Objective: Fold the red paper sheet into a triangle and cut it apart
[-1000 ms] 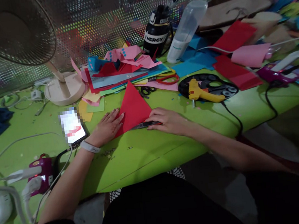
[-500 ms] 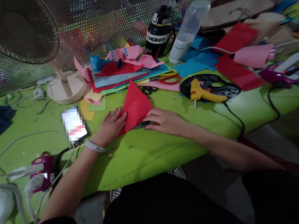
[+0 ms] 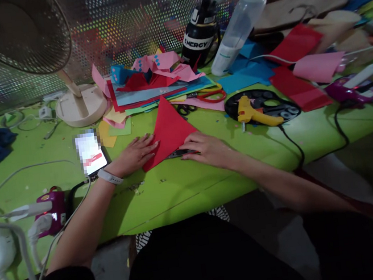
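Note:
A sheet of red paper, folded or cut to a triangle with its point away from me, lies on the green table. My left hand rests flat over its left side, fingers stretched out. At the lower right edge of the paper, my right hand is closed on a slim black-and-silver tool that looks like a utility knife. The tool lies along the near edge of the paper, its tip by the paper and partly under it. My fingers hide most of its handle.
Behind the paper are black-handled scissors, red-handled scissors and a coloured paper pile. A yellow glue gun lies on a black tray at right. Left are a phone, a fan and a purple power adapter.
My left hand has slid slightly left and nearer on the paper. The red paper lies turned a little and shows more of its right corner. My right hand keeps the tool.

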Motion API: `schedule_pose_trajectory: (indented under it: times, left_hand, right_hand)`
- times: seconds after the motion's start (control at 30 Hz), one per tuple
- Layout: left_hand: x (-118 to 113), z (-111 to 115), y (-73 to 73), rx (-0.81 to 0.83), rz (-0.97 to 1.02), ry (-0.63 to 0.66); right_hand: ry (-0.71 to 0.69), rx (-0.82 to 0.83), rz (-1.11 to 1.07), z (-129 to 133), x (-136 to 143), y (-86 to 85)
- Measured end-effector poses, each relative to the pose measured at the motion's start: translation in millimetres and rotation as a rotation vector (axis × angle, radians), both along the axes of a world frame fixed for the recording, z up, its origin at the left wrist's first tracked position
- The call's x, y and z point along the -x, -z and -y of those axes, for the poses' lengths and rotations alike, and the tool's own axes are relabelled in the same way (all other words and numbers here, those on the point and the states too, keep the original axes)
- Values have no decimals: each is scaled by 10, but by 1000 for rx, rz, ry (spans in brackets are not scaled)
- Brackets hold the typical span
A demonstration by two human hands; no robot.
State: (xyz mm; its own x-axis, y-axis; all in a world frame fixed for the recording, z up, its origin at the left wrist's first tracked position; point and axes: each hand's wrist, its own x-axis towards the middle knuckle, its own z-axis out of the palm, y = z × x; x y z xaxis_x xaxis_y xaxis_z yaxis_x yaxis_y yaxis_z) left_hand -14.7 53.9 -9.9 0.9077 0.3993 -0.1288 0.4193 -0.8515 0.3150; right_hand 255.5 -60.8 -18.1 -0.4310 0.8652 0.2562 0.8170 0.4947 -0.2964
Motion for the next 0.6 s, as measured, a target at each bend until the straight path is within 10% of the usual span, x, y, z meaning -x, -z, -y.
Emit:
schedule_pose_trajectory:
  times: [0.6]
  left_hand:
    - [-20,34,-19,-48,-62,9]
  right_hand:
    - [-80,78,-61,-11,26,-7]
